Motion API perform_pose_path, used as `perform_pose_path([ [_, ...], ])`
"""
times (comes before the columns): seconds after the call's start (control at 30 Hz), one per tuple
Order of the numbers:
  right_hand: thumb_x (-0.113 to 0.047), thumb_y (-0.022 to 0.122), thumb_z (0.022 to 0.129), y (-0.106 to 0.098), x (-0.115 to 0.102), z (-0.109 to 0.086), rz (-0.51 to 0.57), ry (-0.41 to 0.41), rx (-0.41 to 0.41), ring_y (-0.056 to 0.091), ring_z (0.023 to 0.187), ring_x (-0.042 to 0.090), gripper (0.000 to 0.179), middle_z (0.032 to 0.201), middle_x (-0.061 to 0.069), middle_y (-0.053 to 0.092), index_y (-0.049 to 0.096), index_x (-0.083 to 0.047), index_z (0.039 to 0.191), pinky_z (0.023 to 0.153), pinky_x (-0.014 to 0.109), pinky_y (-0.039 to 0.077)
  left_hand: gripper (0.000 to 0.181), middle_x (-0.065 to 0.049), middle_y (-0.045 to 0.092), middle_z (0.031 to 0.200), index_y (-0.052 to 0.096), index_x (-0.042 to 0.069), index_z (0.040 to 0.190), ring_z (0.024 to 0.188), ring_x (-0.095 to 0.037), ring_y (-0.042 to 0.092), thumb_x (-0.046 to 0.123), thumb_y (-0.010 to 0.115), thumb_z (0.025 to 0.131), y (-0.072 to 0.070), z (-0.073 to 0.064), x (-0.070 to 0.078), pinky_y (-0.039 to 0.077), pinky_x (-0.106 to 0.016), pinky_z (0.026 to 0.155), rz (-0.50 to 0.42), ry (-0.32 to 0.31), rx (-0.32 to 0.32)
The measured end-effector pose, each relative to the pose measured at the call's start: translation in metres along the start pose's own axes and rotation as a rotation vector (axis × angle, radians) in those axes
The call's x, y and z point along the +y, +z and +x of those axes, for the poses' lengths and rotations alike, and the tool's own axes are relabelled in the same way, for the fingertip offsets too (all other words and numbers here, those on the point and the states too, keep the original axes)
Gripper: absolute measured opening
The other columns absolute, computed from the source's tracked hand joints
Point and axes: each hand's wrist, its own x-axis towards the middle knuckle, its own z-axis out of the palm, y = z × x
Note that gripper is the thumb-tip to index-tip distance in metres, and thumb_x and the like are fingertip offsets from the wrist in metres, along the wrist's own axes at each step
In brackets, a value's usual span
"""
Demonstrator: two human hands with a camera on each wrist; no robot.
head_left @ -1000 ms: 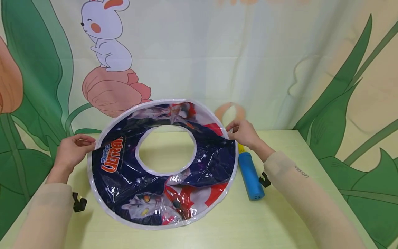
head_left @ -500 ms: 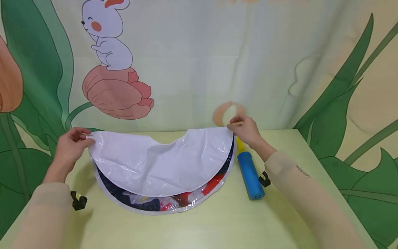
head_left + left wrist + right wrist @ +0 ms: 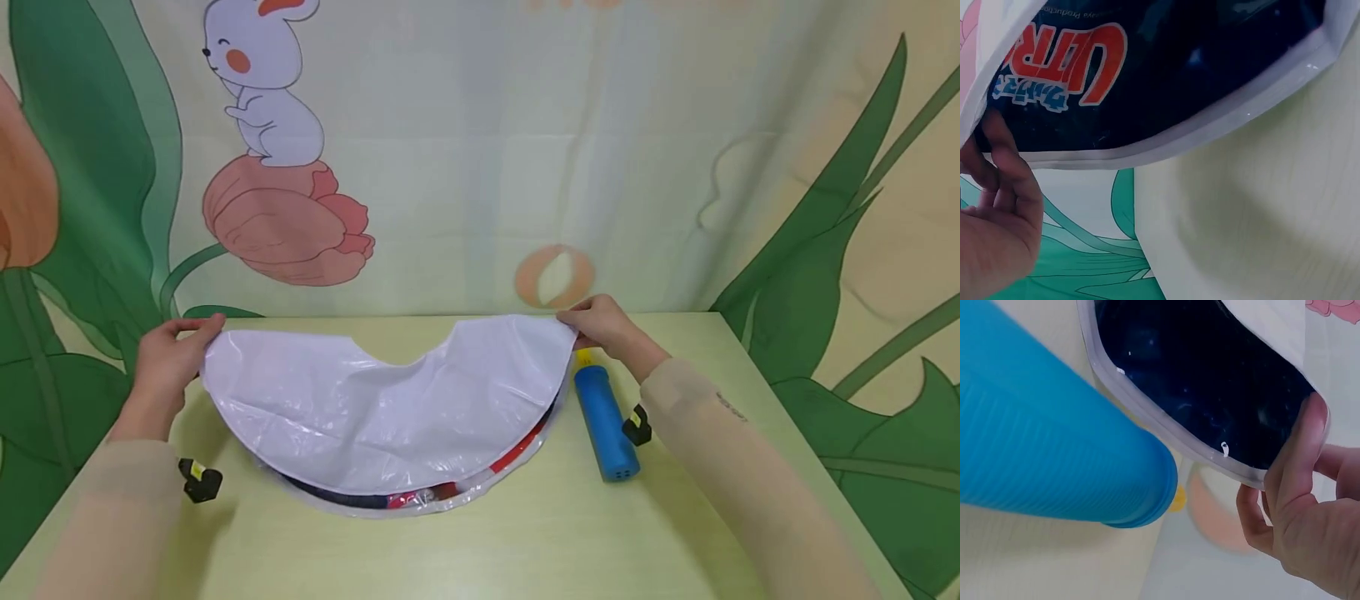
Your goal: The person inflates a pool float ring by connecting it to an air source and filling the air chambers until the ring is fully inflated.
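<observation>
A deflated swim ring (image 3: 390,417) hangs folded in half toward me, its plain white back outward and a strip of printed dark blue and red front showing along the lower edge. With my left hand (image 3: 168,358) I grip the left end of its fold. In the left wrist view the ring's orange lettering (image 3: 1107,62) shows inside the fold, close to my fingertips. My right hand (image 3: 609,329) holds the right end, the thumb reaching inside the fold in the right wrist view. The ring's lower edge is near the table; contact is unclear.
A blue hand pump (image 3: 606,425) with a yellow nozzle lies on the pale table (image 3: 450,558), just right of the ring and below my right forearm. Behind the table hangs a printed curtain (image 3: 450,167) with a rabbit and flowers.
The ring was spread with its printed front facing me; its upper half has folded down over the lower half, white back out. Both hands now hold the fold's ends slightly lower than half a second ago.
</observation>
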Motion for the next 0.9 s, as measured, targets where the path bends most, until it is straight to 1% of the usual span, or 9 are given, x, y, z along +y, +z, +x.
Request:
perform_pose_path([
  [0.1, -0.02, 0.065, 0.101, -0.003, 0.001, 0.0, -0.026, 0.008, -0.021, 0.068, 0.068, 0.015, 0.044, 0.108, 0.021, 0.061, 0.055, 0.013, 0.127, 0.077, 0.032, 0.059, 0.083, -0.013, 0.052, 0.118, 0.042, -0.003, 0.145, 0.07, -0.001, 0.061, 0.061, 0.06, 0.095, -0.001, 0.0, 0.003, 0.051, -0.018, 0.063, 0.016, -0.033, -0.012],
  [0.2, -0.022, 0.068, 0.099, -0.005, 0.001, -0.002, -0.066, -0.003, -0.041, 0.068, 0.062, 0.015, 0.038, 0.099, 0.018, 0.063, 0.06, 0.012, 0.115, 0.072, 0.031, 0.059, 0.083, -0.011, 0.051, 0.116, 0.044, -0.003, 0.142, 0.071, -0.002, 0.061, 0.062, 0.064, 0.093, -0.003, 0.0, 0.003, 0.051, -0.021, 0.065, 0.024, -0.073, -0.013],
  [0.3, -0.028, 0.07, 0.098, -0.005, 0.002, -0.003, -0.162, -0.011, -0.045, 0.068, 0.057, 0.016, 0.036, 0.089, 0.016, 0.064, 0.06, 0.007, 0.099, 0.066, 0.03, 0.058, 0.087, -0.01, 0.052, 0.117, 0.044, -0.003, 0.143, 0.072, -0.002, 0.061, 0.064, 0.065, 0.091, -0.004, -0.001, 0.0, 0.049, -0.025, 0.072, 0.032, -0.114, -0.027],
  [0.37, -0.032, 0.07, 0.098, -0.004, 0.003, -0.004, -0.236, -0.005, -0.045, 0.068, 0.056, 0.018, 0.04, 0.087, 0.016, 0.062, 0.058, 0.006, 0.098, 0.065, 0.03, 0.058, 0.089, -0.01, 0.053, 0.117, 0.044, -0.005, 0.143, 0.073, -0.003, 0.061, 0.064, 0.065, 0.091, -0.004, -0.002, -0.002, 0.049, -0.024, 0.072, 0.044, -0.127, -0.042],
  [0.53, -0.043, 0.068, 0.097, 0.0, 0.005, -0.001, -0.464, 0.038, -0.042, 0.066, 0.056, 0.022, 0.051, 0.086, 0.016, 0.055, 0.054, 0.005, 0.107, 0.063, 0.033, 0.058, 0.091, -0.002, 0.061, 0.096, 0.046, -0.01, 0.143, 0.071, -0.005, 0.062, 0.063, 0.065, 0.091, -0.004, -0.003, -0.01, 0.054, -0.024, 0.068, 0.075, -0.128, -0.076],
  [0.63, -0.044, 0.066, 0.098, 0.002, 0.008, 0.003, -0.538, 0.046, -0.071, 0.058, 0.051, 0.021, 0.049, 0.073, 0.01, 0.053, 0.058, 0.003, 0.092, 0.057, 0.03, 0.054, 0.092, 0.003, 0.063, 0.084, 0.049, -0.012, 0.139, 0.069, -0.007, 0.063, 0.064, 0.065, 0.091, -0.003, -0.002, -0.016, 0.057, -0.03, 0.07, 0.088, -0.146, -0.094],
  [0.77, -0.042, 0.066, 0.098, 0.004, 0.014, 0.008, -0.498, 0.037, -0.078, 0.05, 0.049, 0.017, 0.049, 0.061, 0.005, 0.052, 0.058, -0.003, 0.07, 0.05, 0.026, 0.045, 0.095, 0.001, 0.064, 0.082, 0.05, -0.013, 0.139, 0.071, -0.012, 0.063, 0.068, 0.062, 0.09, 0.0, 0.0, -0.022, 0.058, -0.034, 0.075, 0.121, -0.182, -0.14],
  [0.83, -0.04, 0.067, 0.098, 0.003, 0.017, 0.01, -0.429, 0.037, -0.064, 0.052, 0.052, 0.018, 0.045, 0.065, 0.006, 0.055, 0.059, -0.004, 0.072, 0.052, 0.026, 0.047, 0.096, 0.0, 0.065, 0.085, 0.048, -0.014, 0.141, 0.074, -0.013, 0.064, 0.068, 0.06, 0.092, 0.001, 0.002, -0.024, 0.058, -0.035, 0.077, 0.129, -0.181, -0.168],
  [0.9, -0.038, 0.068, 0.099, 0.002, 0.02, 0.01, -0.333, 0.036, -0.06, 0.06, 0.06, 0.019, 0.04, 0.074, 0.008, 0.061, 0.063, -0.001, 0.081, 0.059, 0.029, 0.054, 0.095, 0.0, 0.066, 0.085, 0.046, -0.014, 0.142, 0.074, -0.014, 0.064, 0.067, 0.058, 0.093, 0.001, 0.003, -0.025, 0.058, -0.036, 0.078, 0.142, -0.165, -0.191],
])
